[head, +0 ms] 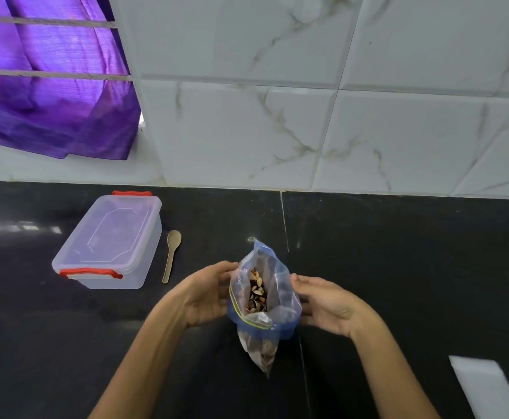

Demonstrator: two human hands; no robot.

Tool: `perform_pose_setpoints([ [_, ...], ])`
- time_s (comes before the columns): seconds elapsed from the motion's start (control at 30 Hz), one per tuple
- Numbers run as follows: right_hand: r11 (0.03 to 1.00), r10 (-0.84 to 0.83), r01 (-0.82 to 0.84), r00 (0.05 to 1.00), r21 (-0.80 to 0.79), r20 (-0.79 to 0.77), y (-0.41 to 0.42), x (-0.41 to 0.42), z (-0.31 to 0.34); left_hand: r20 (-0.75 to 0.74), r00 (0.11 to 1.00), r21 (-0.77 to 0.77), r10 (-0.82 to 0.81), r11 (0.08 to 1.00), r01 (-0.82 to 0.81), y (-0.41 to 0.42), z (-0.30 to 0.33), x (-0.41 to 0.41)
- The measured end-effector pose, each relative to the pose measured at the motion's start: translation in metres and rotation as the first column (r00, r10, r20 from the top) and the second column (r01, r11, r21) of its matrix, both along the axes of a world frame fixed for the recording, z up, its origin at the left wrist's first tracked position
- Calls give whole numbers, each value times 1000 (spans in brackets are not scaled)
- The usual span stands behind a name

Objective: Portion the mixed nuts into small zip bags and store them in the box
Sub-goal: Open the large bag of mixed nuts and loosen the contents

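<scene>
The person holds a large blue-tinted zip bag [264,300] of mixed nuts [257,293] upright over the dark table [398,267], its mouth spread open between the two hands. The left hand [208,294] has its grip curled on the bag's left edge, and the right hand [323,303] does the same on the right edge, though its fingertips are partly hidden behind the plastic, so exactly how they pinch is hard to tell. The task looks barely begun: the nuts are all in this one bag and no filled small bag shows anywhere. The clear box [108,246] with red clips sits well to the left, lid on and apparently empty, with a wooden spoon [171,255] lying just beside it, untouched. A flat white sheet [486,385] at the lower right may be the small bags. Scooping, sealing and boxing all remain.
</scene>
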State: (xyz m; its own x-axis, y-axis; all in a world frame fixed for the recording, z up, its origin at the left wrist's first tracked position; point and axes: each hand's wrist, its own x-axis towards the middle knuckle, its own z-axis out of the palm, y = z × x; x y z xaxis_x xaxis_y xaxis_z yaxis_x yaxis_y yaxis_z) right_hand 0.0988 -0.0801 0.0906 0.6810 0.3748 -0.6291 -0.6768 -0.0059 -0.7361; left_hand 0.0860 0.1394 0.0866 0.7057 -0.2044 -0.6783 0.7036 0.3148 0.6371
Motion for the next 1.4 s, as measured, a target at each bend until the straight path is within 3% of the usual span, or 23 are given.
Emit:
perform_pose_setpoints([
  [0.07, 989, 26, -17, 998, -148, 62, 1, 1, 4, 23, 999, 77, 26, 997, -28, -2, 3, -1],
  [0.13, 988, -13, 26, 996, -151, 83, 2, 0, 4, 3, 999, 3, 40, 999, -40, -3, 3, -5],
  [0.27, 956, -175, 200, 976, 216, -132, 3, -2, -3, -94, 974, -211, 207, 952, -223, -10, -12, -10],
  [0.37, 930, -186, 229, 968, 289, -168, 5, -7, -13, -68, 971, -225, 230, 945, -239, -18, -18, -18],
  [0.47, 971, -159, 176, 981, 163, -111, 5, -10, -16, -36, 990, -95, 134, 986, -137, -20, -13, -22],
  [0.6, 984, 36, -30, 999, -176, 29, 1, -12, -4, 48, 996, 204, 81, 975, -89, -13, -1, -23],
  [0.67, 978, 84, -69, 994, -194, 67, 3, -14, -1, 89, 993, 254, 78, 962, -98, -11, 1, -22],
  [0.73, 991, 38, -30, 998, -130, 55, 6, -15, 0, 92, 990, 179, 109, 976, -124, -12, 5, -23],
  [0.8, 994, -91, 94, 994, 54, -56, 7, -18, -3, 51, 978, -64, 200, 978, -197, -14, 3, -23],
  [0.9, 899, -196, 281, 944, 335, -266, 9, -24, -13, -105, 918, -368, 383, 842, -394, -23, -6, -26],
  [0.97, 852, -213, 324, 932, 412, -293, 12, -30, -20, -128, 884, -416, 450, 785, -459, -31, -11, -29],
  [1.07, 818, -222, 347, 927, 459, -304, 14, -37, -27, -120, 900, -407, 420, 806, -430, -34, -11, -37],
  [1.13, 865, -206, 302, 942, 401, -265, 12, -39, -27, -111, 931, -289, 347, 885, -365, -31, -7, -41],
  [1.2, 949, -159, 201, 971, 242, -181, 9, -41, -21, -63, 959, -120, 277, 952, -283, -28, -2, -44],
  [1.33, 999, 26, -27, 997, -22, -66, 11, -47, -4, 6, 981, 64, 196, 979, -196, -27, 6, -52],
  [1.4, 996, 23, -25, 999, -89, -25, 15, -49, -1, 7, 982, 86, 188, 978, -188, -29, 7, -55],
])
